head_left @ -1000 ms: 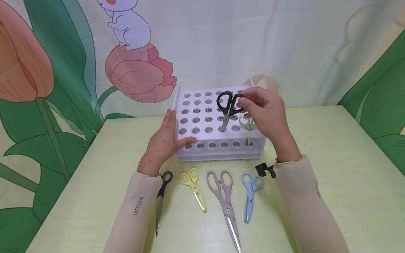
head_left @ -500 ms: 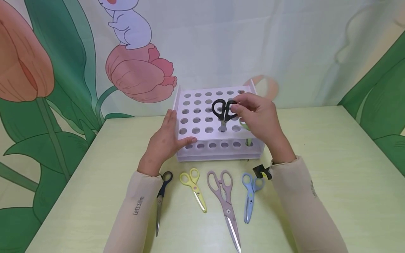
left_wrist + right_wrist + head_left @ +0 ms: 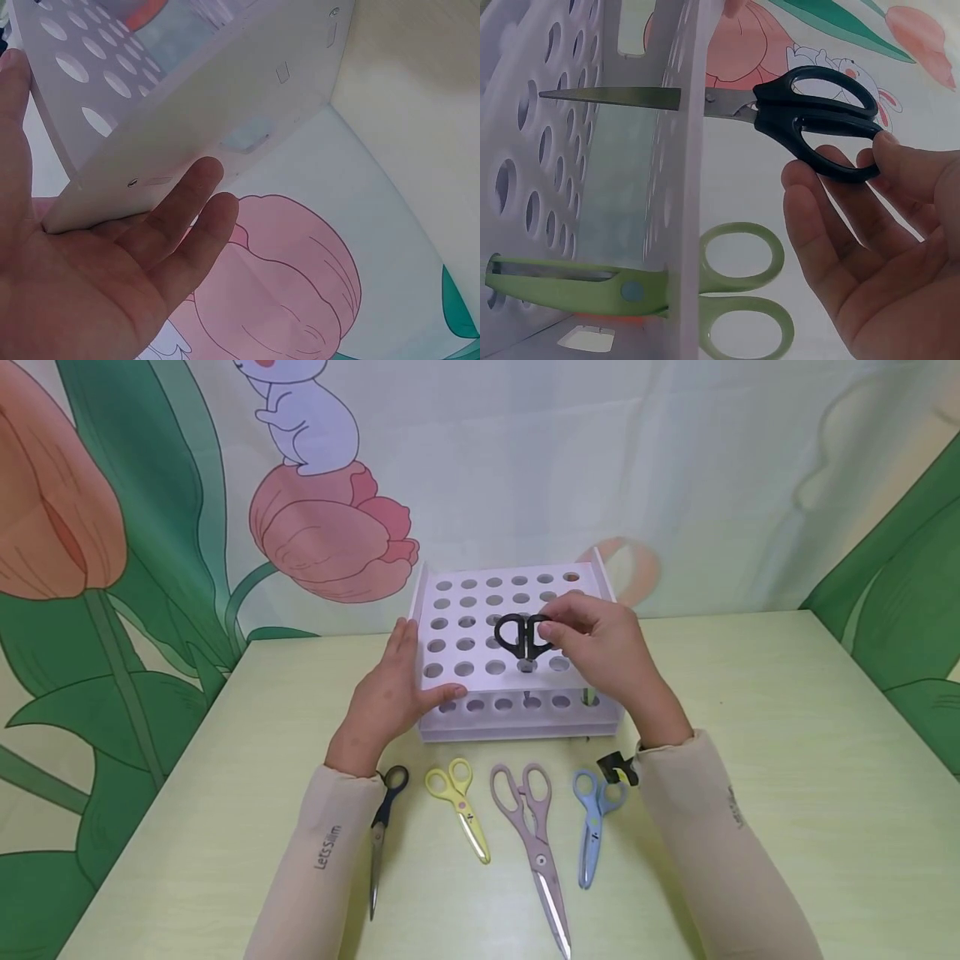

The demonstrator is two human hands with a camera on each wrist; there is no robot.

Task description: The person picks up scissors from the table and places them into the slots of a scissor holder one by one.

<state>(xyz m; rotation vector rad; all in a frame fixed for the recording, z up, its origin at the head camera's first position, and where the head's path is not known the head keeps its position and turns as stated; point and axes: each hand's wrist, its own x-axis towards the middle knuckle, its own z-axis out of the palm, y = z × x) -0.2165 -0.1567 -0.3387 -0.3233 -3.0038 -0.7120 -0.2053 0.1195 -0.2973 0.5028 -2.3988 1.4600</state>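
Observation:
A pair of black-handled scissors (image 3: 512, 637) hangs blades down through a front-row hole of the white rack (image 3: 480, 687). My right hand (image 3: 600, 639) pinches one of its handle loops between thumb and fingers. In the right wrist view the blade of these black scissors (image 3: 622, 97) passes through the top plate, its tip by a hole of the lower plate. Green scissors (image 3: 641, 289) stand in the rack nearby, mostly behind my right hand in the head view. My left hand (image 3: 382, 693) rests against the rack's left side (image 3: 225, 112), fingers straight, thumb along the front edge.
On the table before the rack lie dark-handled scissors (image 3: 381, 827), yellow scissors (image 3: 461, 810), large mauve scissors (image 3: 534, 835) and blue scissors (image 3: 592, 827). A black object (image 3: 617, 768) lies beside my right sleeve. A printed curtain (image 3: 510, 468) hangs behind the table.
My right hand has moved down and left with the black scissors, whose blades have sunk deeper through the hole. My left hand and the rack have stayed put.

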